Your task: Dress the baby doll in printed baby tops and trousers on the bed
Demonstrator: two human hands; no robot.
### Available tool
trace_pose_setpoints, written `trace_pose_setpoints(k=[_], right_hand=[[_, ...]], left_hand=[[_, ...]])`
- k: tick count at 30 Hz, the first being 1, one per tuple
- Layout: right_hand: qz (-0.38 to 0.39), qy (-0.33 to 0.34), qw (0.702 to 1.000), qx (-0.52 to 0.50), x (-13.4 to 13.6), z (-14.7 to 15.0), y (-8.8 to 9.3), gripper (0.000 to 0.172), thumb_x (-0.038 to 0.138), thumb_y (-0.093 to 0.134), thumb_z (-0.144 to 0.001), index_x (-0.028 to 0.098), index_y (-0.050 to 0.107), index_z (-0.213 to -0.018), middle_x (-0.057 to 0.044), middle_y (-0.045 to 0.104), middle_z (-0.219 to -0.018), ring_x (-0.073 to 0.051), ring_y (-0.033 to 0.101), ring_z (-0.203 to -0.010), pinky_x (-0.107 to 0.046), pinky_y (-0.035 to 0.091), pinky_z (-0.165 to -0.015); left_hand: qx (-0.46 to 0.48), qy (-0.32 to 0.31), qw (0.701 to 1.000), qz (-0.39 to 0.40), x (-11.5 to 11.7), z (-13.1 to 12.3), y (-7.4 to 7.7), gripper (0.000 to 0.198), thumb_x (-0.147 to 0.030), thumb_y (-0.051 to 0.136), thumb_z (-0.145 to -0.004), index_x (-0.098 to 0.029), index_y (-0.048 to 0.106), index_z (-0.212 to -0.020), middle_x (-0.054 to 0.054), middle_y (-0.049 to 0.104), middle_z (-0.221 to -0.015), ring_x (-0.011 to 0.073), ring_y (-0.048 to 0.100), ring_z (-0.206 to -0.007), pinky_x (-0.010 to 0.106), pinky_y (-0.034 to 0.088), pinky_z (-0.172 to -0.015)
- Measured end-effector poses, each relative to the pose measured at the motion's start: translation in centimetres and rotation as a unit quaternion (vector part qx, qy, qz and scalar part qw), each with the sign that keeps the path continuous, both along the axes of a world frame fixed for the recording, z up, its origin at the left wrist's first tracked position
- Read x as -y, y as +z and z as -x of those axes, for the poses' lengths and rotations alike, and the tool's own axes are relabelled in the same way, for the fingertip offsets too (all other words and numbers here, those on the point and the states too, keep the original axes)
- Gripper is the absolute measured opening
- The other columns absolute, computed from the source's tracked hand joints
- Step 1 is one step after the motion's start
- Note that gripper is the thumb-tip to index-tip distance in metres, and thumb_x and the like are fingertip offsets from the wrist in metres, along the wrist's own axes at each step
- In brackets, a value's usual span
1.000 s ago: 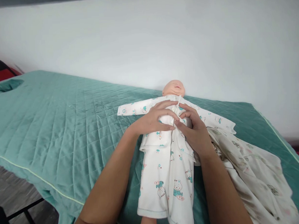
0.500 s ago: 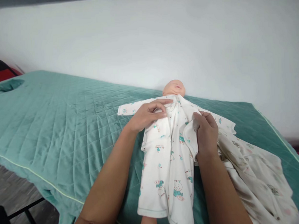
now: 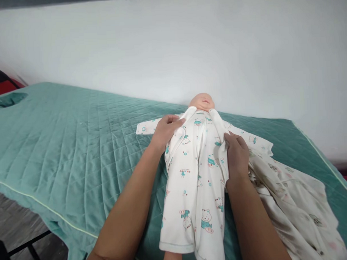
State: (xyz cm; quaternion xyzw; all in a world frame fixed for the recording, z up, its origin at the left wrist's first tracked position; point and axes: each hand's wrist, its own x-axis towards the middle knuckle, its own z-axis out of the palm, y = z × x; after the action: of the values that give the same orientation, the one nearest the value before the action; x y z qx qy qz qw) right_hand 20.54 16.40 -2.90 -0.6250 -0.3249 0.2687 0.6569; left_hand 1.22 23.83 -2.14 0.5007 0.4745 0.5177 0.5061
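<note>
Taking the top's chest as the centre of a clock, the white printed top lies on the doll, its front parted into two flaps. One sleeve points to between nine and ten, the other to three; spread like this, they likely leave the front free for both hands.

The left hand, between nine and ten, seems to pinch the near flap's edge between thumb and fingers, though the fingertips are partly hidden. The right hand, between three and four, grasps the opposite flap, its fingers curled over the cloth. With one hand to each side, the flaps are drawn apart, which bares the under-layer of the same print. That runs down to six, where a bit of bare leg shows below one hem.

The doll's head is at twelve, by the wall, face up; lying on its back presumably puts the opening within easy reach. At four, a pale cloth lies rumpled beside the right forearm, apparently just out of the hands' way. The green quilted bed bears everything, its hole far off past nine.
</note>
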Motion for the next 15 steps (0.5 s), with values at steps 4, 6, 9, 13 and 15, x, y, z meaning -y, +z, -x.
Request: trace_pose_setpoints(k=[4,6,9,13,15], right_hand=[[0.052,-0.056,0.997,-0.018,0.0,-0.1,0.0,0.023,0.043,0.063,-0.078,0.021,0.059,-0.073,0.001,0.057,-0.075,-0.017,0.054,-0.078,-0.031,0.049,-0.076],[0.062,-0.069,0.996,0.005,-0.1,-0.2,-0.4,0.023,0.044,0.06,-0.081,0.021,0.058,-0.077,0.0,0.057,-0.081,-0.018,0.055,-0.084,-0.033,0.048,-0.084],[0.053,-0.064,0.995,0.059,0.1,-0.9,-1.5,0.026,0.046,0.058,-0.084,0.021,0.059,-0.092,-0.004,0.061,-0.1,-0.022,0.056,-0.1,-0.039,0.044,-0.097],[0.033,-0.044,0.987,0.15,1.0,-3.2,-3.3,0.038,0.048,0.06,-0.083,0.022,0.055,-0.11,-0.008,0.057,-0.12,-0.025,0.052,-0.117,-0.043,0.036,-0.109],[0.031,-0.04,0.976,0.213,1.7,-5.5,-3.8,0.04,0.05,0.059,-0.083,0.021,0.055,-0.11,-0.009,0.056,-0.122,-0.026,0.049,-0.121,-0.045,0.033,-0.112]], left_hand=[[-0.067,-0.036,0.997,0.025,-0.1,0.5,-0.1,0.029,-0.044,0.076,-0.074,-0.019,0.062,-0.075,-0.003,0.054,-0.064,0.009,0.043,-0.053,0.024,0.03,-0.051],[-0.081,-0.023,0.996,0.019,-0.2,0.9,-0.2,0.024,-0.039,0.073,-0.076,-0.019,0.059,-0.073,-0.004,0.052,-0.062,0.0088,0.04,-0.05,0.024,0.027,-0.049],[-0.112,0.031,0.993,-0.007,-0.5,1.8,-0.3,0.018,-0.029,0.073,-0.074,-0.02,0.057,-0.072,-0.003,0.054,-0.064,0.0099,0.043,-0.051,0.024,0.03,-0.05],[-0.238,0.11,0.963,-0.053,-1.2,3.5,-0.6,0.01,-0.014,0.064,-0.072,-0.021,0.057,-0.076,-0.002,0.055,-0.069,0.0142,0.051,-0.061,0.027,0.038,-0.058],[-0.306,0.129,0.94,-0.078,-1.5,4.5,-0.7,0.016,-0.006,0.058,-0.071,-0.021,0.059,-0.079,0.0,0.055,-0.071,0.0175,0.055,-0.07,0.03,0.041,-0.066]])
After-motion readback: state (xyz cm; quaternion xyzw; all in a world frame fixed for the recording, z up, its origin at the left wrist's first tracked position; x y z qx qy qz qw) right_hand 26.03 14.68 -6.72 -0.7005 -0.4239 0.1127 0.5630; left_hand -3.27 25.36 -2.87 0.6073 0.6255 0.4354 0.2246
